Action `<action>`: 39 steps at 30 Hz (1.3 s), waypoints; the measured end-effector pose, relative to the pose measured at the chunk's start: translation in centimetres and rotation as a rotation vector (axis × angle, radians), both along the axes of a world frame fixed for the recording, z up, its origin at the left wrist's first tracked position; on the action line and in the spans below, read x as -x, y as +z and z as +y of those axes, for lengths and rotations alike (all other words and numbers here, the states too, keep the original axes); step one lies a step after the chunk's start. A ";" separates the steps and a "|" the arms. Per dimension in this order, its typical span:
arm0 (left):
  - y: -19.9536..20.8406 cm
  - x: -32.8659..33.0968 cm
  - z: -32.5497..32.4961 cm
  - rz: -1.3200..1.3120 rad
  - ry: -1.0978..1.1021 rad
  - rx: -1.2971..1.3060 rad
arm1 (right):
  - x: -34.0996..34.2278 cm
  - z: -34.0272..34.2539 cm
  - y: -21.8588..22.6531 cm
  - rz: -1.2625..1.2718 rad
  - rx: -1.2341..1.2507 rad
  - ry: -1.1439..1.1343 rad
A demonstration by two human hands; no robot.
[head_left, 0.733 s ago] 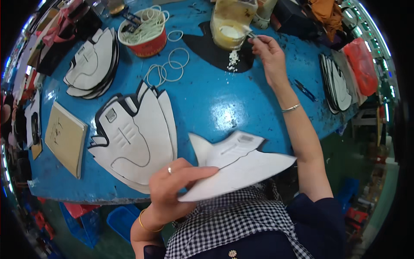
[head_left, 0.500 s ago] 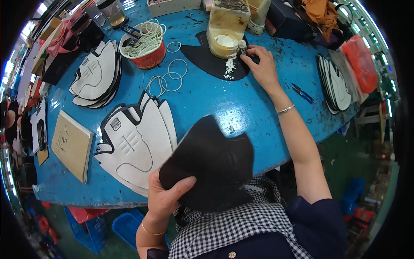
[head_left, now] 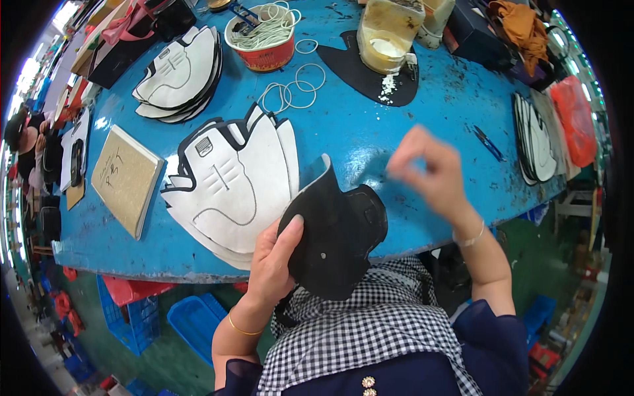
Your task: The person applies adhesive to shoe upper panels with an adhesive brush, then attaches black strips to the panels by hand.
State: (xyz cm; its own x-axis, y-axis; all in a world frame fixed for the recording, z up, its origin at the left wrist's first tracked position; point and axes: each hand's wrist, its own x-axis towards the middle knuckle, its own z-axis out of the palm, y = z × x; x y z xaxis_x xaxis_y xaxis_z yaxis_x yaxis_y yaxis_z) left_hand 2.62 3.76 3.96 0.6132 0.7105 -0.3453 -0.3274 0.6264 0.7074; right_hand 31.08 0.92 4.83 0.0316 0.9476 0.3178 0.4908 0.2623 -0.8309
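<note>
My left hand [head_left: 269, 257] grips a black shoe-upper piece [head_left: 330, 231] by its left edge, thumb on top. The piece is held curved above my lap and shows a small pale spot. My right hand [head_left: 432, 171] hangs over the table to its right, smeared by motion. Its fingers look pinched together, with a faint dark blur beside them; what they hold cannot be made out. Left of the black piece lies a stack of white shoe uppers [head_left: 224, 178] with black edging. A yellowed pot [head_left: 386, 46] of white paste stands on a black upper piece [head_left: 343, 59], with white crumbs in front.
A red tub [head_left: 267, 56] of pale elastic bands stands at the back, with loose bands [head_left: 290, 92] nearby. More uppers are stacked at left [head_left: 175, 79] and right [head_left: 533, 142]. A notebook [head_left: 125, 178] lies left; snips [head_left: 489, 144] and a red bag [head_left: 573, 122] lie right.
My right hand has left the paste pot and come back toward the black piece. My left hand has turned the piece, whose edge now curls up. The whole view has shifted.
</note>
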 end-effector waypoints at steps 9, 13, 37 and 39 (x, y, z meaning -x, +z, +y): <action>1.2 -0.3 -1.5 0.036 -0.011 -0.190 | 7.8 -3.3 1.6 -0.139 -0.263 0.238; 1.1 0.6 -2.1 0.115 -0.033 -0.342 | 8.9 -4.2 2.7 -0.309 -0.308 0.250; -2.5 14.8 0.1 0.837 0.379 -0.965 | 10.2 2.8 -3.7 0.485 0.513 0.191; -2.6 16.4 0.4 0.475 0.545 -0.493 | 12.0 3.2 -3.4 0.549 0.503 0.256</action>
State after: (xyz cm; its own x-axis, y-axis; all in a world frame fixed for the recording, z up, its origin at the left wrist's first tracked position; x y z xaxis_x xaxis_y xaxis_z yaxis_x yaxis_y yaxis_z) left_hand -13.82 4.13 1.38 0.0138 0.9984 -0.0544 -0.0935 0.0554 0.9941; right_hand 19.12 4.10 1.46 -0.1790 0.9724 -0.1494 -0.0494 -0.1605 -0.9858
